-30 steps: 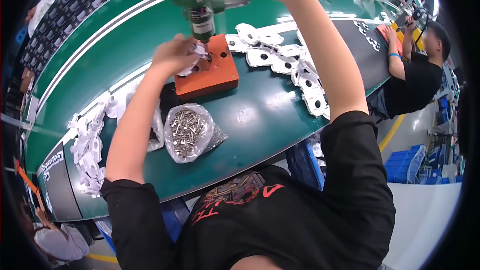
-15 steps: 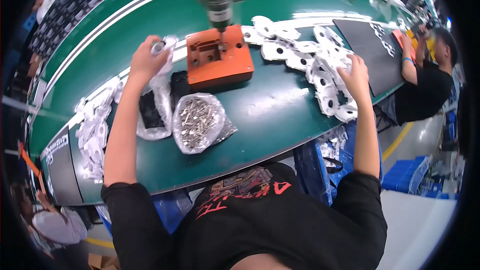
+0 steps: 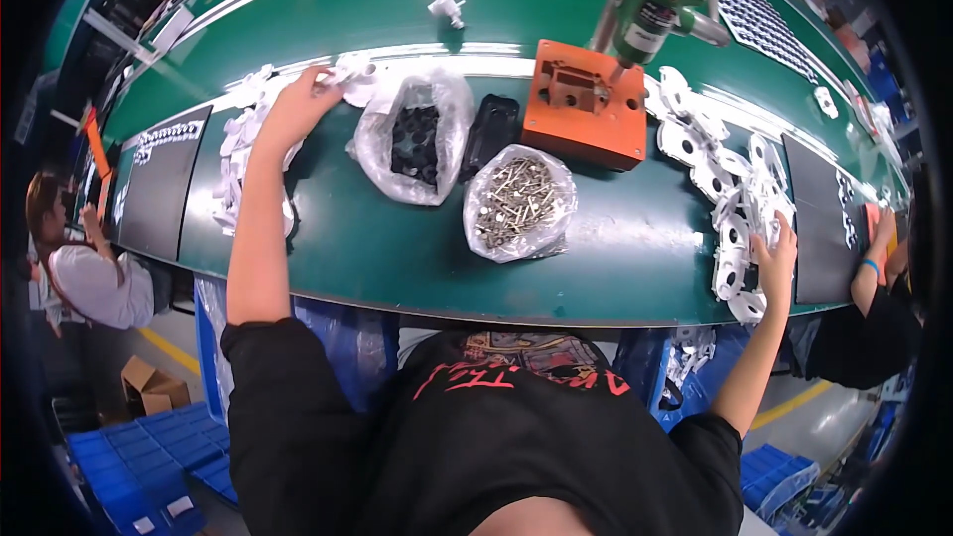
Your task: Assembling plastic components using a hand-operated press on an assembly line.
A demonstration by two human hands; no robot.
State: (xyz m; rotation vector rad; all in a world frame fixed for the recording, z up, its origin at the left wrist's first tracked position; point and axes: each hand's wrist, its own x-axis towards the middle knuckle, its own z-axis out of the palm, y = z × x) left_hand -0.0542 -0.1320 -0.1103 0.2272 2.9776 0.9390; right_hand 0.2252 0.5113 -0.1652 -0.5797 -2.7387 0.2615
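My left hand [image 3: 298, 111] is at the far left of the bench, fingers closed on a white plastic part [image 3: 359, 82] beside a heap of similar white parts [image 3: 236, 154]. On the right, my right hand [image 3: 777, 256] reaches into a pile of white plastic housings with round holes [image 3: 733, 238]. Its thumb and fingers are closed around one of them, largely hidden by the hand. Between the hands, an orange fixture block [image 3: 586, 134] with a recess sits under the tip of a green press [image 3: 647, 25].
A clear bag of metal pins [image 3: 521, 201] lies before the fixture, beside a bag of black parts [image 3: 415, 144] and a black tray [image 3: 492, 129]. Another white part [image 3: 445, 2] lies on the green belt. Dark mats [image 3: 164, 184] flank the bench. Co-workers sit at both sides.
The view has swung left, shifting the bench rightward in the picture. My left hand has moved left, away from the fixture, with the white part. My right hand stays at its pile.
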